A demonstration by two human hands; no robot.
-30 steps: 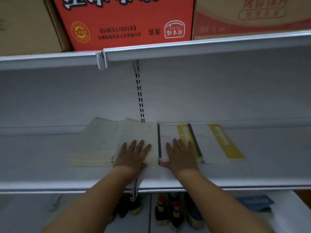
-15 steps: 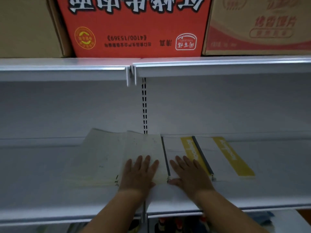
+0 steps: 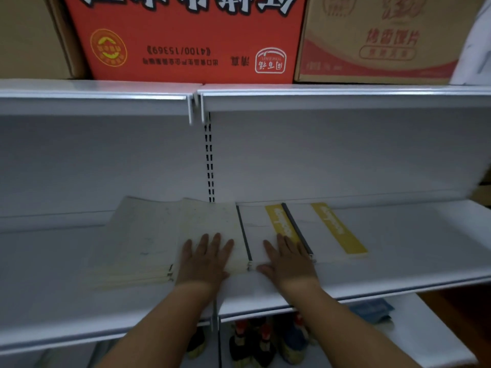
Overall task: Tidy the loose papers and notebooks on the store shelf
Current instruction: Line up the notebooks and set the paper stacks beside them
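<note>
Staying flat, L hand (image 3: pixel 206 261) & R hand (image 3: pixel 288 264) press notebooks (image 3: pixel 255 224), seemingly unmoved.

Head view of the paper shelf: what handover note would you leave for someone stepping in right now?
Left hand: open, flat on the middle cream stack.
Right hand: open, flat on the left yellow-striped notebook.
Also on the shelf: far-left cream stack, right yellow-striped notebook.
Done: all four piles lie flat, side by side in a row.
Left: the far-left stack's front edge looks fanned; square it and line up the fronts.
</note>
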